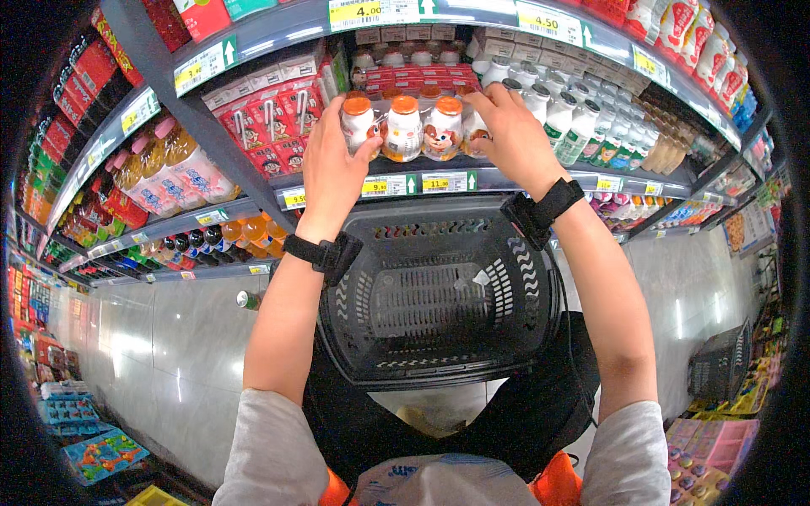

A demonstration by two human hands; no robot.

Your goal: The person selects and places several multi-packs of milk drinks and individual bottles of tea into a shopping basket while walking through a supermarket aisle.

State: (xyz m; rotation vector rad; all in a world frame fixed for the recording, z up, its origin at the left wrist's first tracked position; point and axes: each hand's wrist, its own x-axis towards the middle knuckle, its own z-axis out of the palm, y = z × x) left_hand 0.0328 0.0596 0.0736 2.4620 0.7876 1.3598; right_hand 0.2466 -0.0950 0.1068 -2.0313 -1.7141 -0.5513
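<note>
A pack of small white bottles with orange caps (403,129) stands at the front of a shelf, above the price labels. My left hand (338,158) grips its left end, with the thumb on the front of the leftmost bottle. My right hand (509,133) holds the right end, its thumb against the rightmost bottle and its fingers over the top. Both wrists wear black straps with small devices. Below the shelf edge, between my forearms, is a black plastic shopping basket (430,360) with small light scraps inside.
Red drink cartons (272,126) stand left of the pack, and white bottles with dark caps (560,114) stand right of it. The shelf edge (544,183) runs just in front. A can (248,300) is on the floor at left; another dark basket (718,367) stands at right.
</note>
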